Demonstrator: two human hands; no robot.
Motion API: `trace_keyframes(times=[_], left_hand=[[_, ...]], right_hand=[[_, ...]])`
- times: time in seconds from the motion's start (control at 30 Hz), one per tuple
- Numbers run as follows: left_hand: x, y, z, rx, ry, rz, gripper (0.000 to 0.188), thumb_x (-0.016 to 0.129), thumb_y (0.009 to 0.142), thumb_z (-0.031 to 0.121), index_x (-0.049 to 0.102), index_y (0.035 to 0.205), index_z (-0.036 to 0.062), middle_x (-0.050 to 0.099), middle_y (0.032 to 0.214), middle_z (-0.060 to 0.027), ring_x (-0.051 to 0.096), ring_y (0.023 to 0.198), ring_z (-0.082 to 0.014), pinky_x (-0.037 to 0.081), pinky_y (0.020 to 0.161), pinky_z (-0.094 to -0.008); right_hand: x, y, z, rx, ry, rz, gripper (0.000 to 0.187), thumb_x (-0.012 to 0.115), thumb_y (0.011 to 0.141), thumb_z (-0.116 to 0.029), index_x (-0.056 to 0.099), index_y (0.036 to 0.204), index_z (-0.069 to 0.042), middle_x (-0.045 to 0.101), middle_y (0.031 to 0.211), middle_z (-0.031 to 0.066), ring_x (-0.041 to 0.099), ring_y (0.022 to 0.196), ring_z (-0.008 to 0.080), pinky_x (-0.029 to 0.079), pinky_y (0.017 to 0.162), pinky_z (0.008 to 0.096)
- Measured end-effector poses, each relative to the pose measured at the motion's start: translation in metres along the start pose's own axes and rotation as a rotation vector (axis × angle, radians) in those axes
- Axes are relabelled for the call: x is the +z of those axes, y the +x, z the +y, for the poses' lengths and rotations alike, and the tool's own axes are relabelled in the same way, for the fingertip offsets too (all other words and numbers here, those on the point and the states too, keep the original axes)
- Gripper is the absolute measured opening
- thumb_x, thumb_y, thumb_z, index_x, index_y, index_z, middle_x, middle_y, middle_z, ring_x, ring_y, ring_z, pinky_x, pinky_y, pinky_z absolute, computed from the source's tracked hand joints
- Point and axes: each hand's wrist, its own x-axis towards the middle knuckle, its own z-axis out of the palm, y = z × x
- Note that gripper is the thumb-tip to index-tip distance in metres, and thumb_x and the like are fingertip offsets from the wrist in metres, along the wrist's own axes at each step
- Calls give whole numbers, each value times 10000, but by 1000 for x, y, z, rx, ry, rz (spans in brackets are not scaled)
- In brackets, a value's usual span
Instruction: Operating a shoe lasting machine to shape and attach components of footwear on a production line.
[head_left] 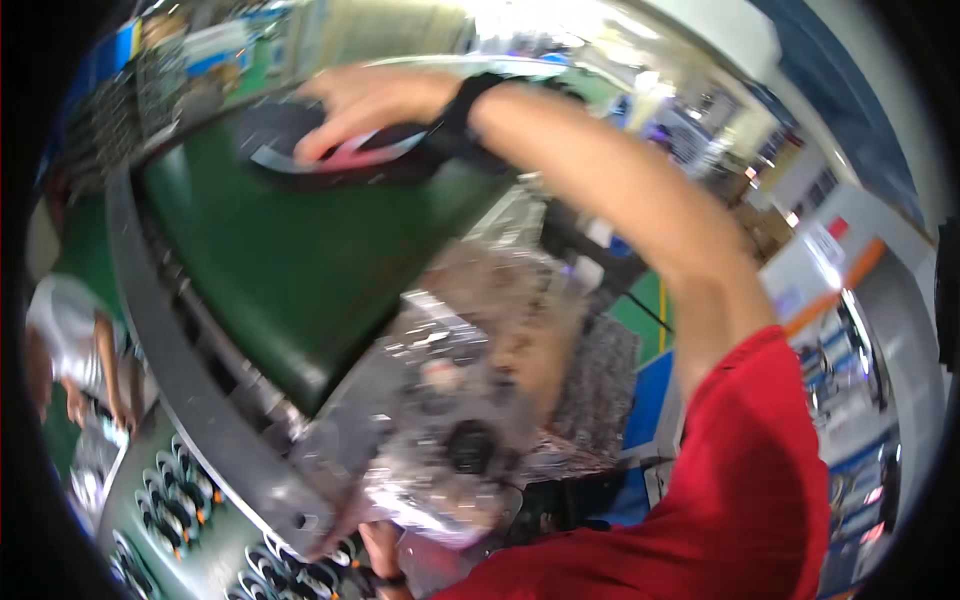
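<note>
Stretched out over a green conveyor belt (pixel 290 250), my right hand (pixel 365 105) is closed on a dark curved piece (pixel 280 140). That piece is blurred by motion; a pale edge and a red patch show on it, and its shape resembles a shoe sole. A black band circles the right wrist. Low in the view, my left hand (pixel 380 548) is beside the metal frame's corner (pixel 305 520) and below a clear plastic bag (pixel 430 500). Its fingers are mostly hidden, so I cannot make out what they hold.
A grey metal rail (pixel 185 360) edges the belt on the left. Several dark curved pieces with pale edges (pixel 175 495) stand in rows at lower left. A person in white (pixel 70 335) works at far left. Plastic-wrapped cardboard (pixel 530 340) lies right of the belt.
</note>
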Motion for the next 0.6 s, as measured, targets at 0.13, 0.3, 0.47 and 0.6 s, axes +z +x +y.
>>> trace_keyframes(times=[0.13, 0.3, 0.47, 0.6], left_hand=[[100, -64, 69, -223, -186, -362, 399, 674, 883, 83, 574, 1249, -40, 651, 1119, -110, 607, 1018, -161, 475, 917, -313], [145, -113, 183, -98, -190, -536, 427, 664, 914, 151, 549, 1296, 0, 602, 1250, -162, 573, 1165, -224, 443, 1001, -350], [232, -123, 296, 668, -364, -587, 833, 752, 845, 193, 261, 1475, -43, 348, 1481, -233, 411, 1333, -327, 353, 1082, -452], [326, -121, 290, 1365, 12, -163, 955, 752, 829, 178, 118, 1512, -30, 283, 1520, -191, 332, 1376, -317, 281, 1128, -447]], right_hand=[[-8, -36, -10, -174, -168, 403, 706, 768, 624, -407, 531, 1073, 85, 661, 921, 235, 655, 878, 374, 519, 782, 415], [-56, -174, -57, -215, -131, 848, 700, 738, 657, -344, 404, 1092, 91, 580, 900, 271, 581, 851, 442, 485, 820, 498], [-46, -370, -107, -173, -130, 1184, 823, 783, 703, -462, 399, 1238, 33, 541, 1049, 211, 589, 961, 349, 496, 817, 452], [9, -496, -165, 66, -186, 1209, 841, 883, 620, -289, 422, 1264, -8, 549, 1172, 172, 586, 1040, 347, 484, 903, 452]])
